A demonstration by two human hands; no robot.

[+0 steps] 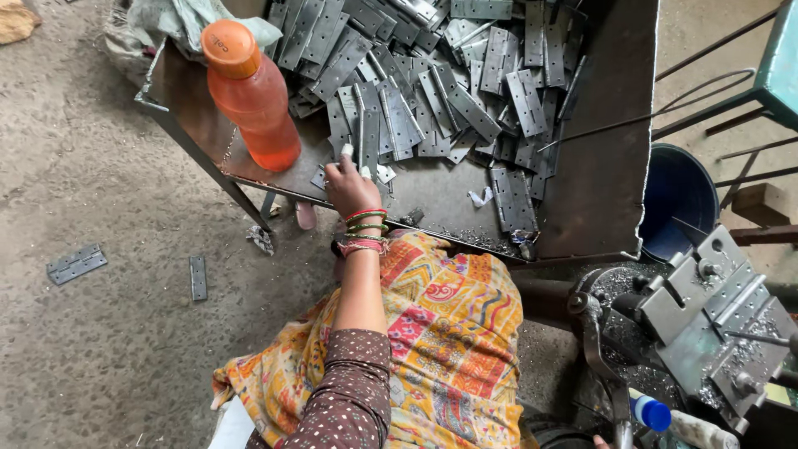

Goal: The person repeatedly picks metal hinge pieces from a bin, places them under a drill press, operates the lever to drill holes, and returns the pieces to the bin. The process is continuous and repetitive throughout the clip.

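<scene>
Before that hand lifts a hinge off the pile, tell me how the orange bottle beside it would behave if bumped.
The orange bottle is tall, narrow and upright near the edge of the metal tray, so it would probably tip readily. It looks like thin plastic with liquid inside, so likely fairly heavy. Its round body would probably roll. The left hand is close by, at the hinges.

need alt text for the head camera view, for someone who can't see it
Seen from above, a person's left hand, bangles at the wrist, reaches into a heap of grey metal hinges on a metal tray table. An orange plastic bottle stands on the table's left edge; two hinges lie on the concrete floor.
</scene>
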